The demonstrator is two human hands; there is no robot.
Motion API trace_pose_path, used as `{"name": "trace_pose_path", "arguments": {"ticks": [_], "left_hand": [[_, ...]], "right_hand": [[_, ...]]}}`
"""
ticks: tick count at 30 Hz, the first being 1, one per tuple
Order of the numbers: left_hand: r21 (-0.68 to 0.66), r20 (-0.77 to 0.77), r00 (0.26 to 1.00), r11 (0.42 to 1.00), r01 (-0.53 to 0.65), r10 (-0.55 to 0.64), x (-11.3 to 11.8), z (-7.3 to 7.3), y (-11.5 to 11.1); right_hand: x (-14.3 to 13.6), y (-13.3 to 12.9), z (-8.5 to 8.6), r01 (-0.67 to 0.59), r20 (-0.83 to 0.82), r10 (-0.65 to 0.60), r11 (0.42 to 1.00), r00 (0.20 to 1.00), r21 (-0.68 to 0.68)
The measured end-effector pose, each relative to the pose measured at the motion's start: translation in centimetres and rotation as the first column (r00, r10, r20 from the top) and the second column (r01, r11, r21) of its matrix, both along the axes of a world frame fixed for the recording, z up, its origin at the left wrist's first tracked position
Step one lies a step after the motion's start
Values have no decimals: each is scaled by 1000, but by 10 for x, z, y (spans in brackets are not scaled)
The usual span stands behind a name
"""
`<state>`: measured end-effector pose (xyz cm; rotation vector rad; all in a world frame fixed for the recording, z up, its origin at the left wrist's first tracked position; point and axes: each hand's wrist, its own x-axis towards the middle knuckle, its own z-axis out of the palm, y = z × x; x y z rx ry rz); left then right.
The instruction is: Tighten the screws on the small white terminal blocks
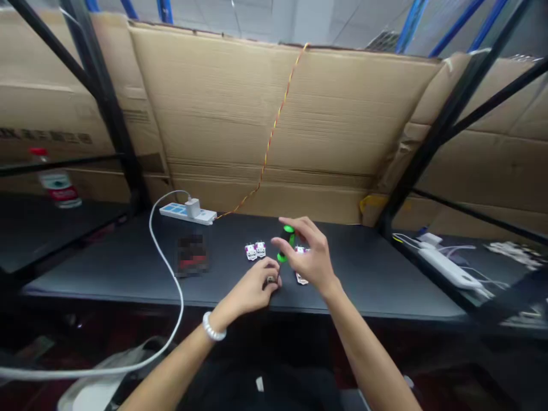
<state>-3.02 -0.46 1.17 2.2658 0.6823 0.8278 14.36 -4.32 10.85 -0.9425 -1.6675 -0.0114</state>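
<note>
My right hand [311,251] is closed around a screwdriver [282,256] with a green and black handle, held upright with its shaft pointing down. The shaft's tip is beside the fingertips of my left hand [256,284], which pinches a small pale part [270,279] mostly hidden by the fingers. Just beyond my left hand, a pair of small white and purple modules [250,252] sits on the black tabletop [363,274]. More white modules [302,279] lie behind and beside my right hand, partly covered by it.
A white power strip [171,210] with a plugged-in charger stands at the back left; its white cable [178,291] loops over the front edge. A blurred dark item [191,255] lies left. Cardboard [257,103] walls the back; black shelf posts [422,154] flank the table.
</note>
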Motion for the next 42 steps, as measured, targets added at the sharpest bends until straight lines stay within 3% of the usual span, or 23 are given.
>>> {"name": "trace_pose_path", "arguments": {"ticks": [9, 12, 15, 17, 21, 26, 31, 35, 37, 40, 42], "left_hand": [[18, 6, 1000, 1000, 4, -4, 1, 2, 0], [14, -3, 1000, 1000, 6, -6, 0, 3, 0], [14, -9, 1000, 1000, 21, -20, -1, 3, -1], [1, -18, 1000, 1000, 24, -24, -2, 2, 0], [-23, -14, 1000, 1000, 11, -11, -3, 0, 0], [-19, -2, 1000, 999, 29, -29, -3, -1, 1], [-15, -15, 1000, 1000, -2, 1, -2, -1, 2], [-15, -17, 1000, 1000, 14, -14, -3, 1, 1], [-16, -18, 1000, 1000, 16, -16, -3, 2, 0], [-17, -13, 1000, 1000, 7, -7, -2, 2, -1], [-14, -6, 1000, 1000, 7, -7, -2, 2, 0]], "right_hand": [[4, 4, -13, 106, 58, -118, 979, 991, 174], [10, 3, -11, -85, 4, 85, 996, 996, 17], [14, 0, -7, -320, -93, 309, 933, 947, -162], [16, -1, -4, -274, -69, 267, 949, 961, -156], [17, -3, 1, -89, 72, 89, 996, 993, -8], [17, -7, 2, -280, 48, 286, 954, 957, -105], [16, -6, 0, -51, 91, 47, 997, 995, 51], [16, -9, -2, -216, 75, 218, 976, 973, -36], [16, -11, -2, -234, 63, 238, 971, 969, -55], [13, -12, -4, -58, 71, 54, 997, 996, 43], [12, -13, -7, -8, 74, 4, 998, 997, 63]]}}
